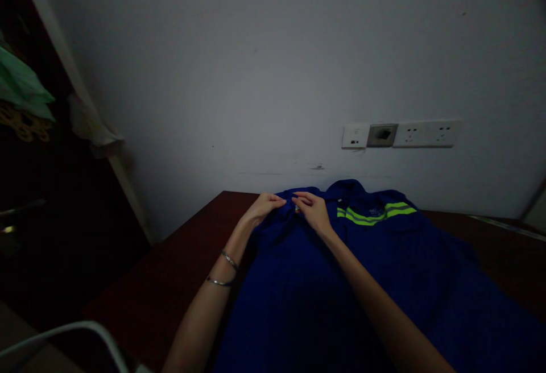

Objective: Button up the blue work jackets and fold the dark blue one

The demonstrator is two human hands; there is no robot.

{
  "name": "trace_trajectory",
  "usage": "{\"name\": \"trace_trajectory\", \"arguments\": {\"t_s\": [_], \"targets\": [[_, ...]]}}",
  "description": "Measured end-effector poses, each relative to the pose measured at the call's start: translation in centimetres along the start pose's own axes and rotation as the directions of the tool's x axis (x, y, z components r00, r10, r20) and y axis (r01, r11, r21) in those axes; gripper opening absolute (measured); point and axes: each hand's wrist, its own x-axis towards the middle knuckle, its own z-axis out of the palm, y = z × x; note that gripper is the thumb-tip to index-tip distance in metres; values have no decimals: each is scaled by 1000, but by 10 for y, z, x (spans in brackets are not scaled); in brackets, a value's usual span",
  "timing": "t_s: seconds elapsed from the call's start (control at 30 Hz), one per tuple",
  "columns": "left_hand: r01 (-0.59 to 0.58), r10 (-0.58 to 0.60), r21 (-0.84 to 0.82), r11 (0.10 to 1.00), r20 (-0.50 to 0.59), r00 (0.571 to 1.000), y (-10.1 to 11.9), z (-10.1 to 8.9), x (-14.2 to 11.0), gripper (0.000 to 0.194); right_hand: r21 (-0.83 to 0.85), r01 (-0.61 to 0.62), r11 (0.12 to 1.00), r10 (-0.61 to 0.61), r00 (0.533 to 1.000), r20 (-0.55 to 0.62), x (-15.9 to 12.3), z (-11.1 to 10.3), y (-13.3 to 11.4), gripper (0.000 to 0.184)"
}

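A dark blue work jacket with yellow-green and grey reflective bands is spread over the table. My left hand pinches the cloth at the garment's far left part, thumb and fingers pressed together. Close beside it, my right hand has its fingers bent together at the same patch of cloth, just left of the reflective band. A small pale bit shows under the right fingertips; what it is I cannot make out. Two thin bracelets circle my left forearm.
The dark red-brown table meets a pale wall with a row of sockets on the right. On the left is a dark door with a handle and a hanging green cloth. A white curved bar stands at the lower left.
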Motion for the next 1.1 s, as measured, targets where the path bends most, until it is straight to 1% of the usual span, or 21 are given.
{"name": "trace_trajectory", "arguments": {"t_s": [0.1, 0.5, 0.6, 0.77, 0.87, 1.0, 1.1], "targets": [[5, -5, -9, 1000, 20, 1000, -1, 0, 1, 19, -13, 12, 1000, -12, 1000, 1, -1, 1, -2, 32], [44, -44, 14, 999, 19, 999, -1, 1, 1, 17, -6, -21, 1000, 21, 1000, 11, 0, 0, -3, 31], [40, -39, -1, 999, 15, 999, -2, 1, 2, 14, 40, -48, 998, 47, 999, 19, 1, -2, -5, 25], [49, -49, -13, 999, 13, 999, -4, 2, 2, 13, 162, -152, 975, 144, 988, 60, 4, -7, -5, 21], [22, -22, 15, 1000, 10, 1000, -4, 3, 2, 12, 145, -183, 972, 175, 983, 62, 4, -8, -4, 21], [-45, 45, 116, 992, 4, 999, -3, 5, 1, 15, 131, -232, 964, 220, 970, 100, 3, -7, -4, 28], [-91, 95, 182, 979, -13, 995, -2, 6, 1, 17, 131, -268, 954, 257, 961, 98, 2, -6, -6, 28]]}}
